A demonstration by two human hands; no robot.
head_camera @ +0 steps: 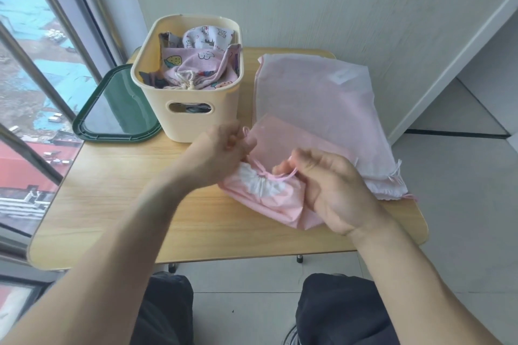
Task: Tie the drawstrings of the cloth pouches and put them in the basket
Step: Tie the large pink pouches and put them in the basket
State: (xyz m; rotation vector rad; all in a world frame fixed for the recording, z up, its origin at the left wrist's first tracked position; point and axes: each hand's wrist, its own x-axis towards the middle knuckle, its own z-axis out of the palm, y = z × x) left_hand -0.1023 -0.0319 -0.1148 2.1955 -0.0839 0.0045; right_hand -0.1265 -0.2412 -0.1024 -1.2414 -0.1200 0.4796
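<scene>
A pink cloth pouch (pixel 269 202) lies on the wooden table (pixel 112 190) with its white-lined mouth gathered shut. My left hand (pixel 218 154) pinches one end of its pink drawstring (pixel 266 173) and holds it up to the left. My right hand (pixel 330 187) grips the other end at the pouch's right side. A cream plastic basket (pixel 196 117) stands behind, holding several printed pouches, one with a tied cord. Two more pale pink pouches (pixel 316 109) lie flat to the right of the basket.
A dark green lid (pixel 92 131) lies at the table's back left, partly under the basket. Windows run along the left, a white wall stands behind. My knees in dark trousers are below the table's front edge.
</scene>
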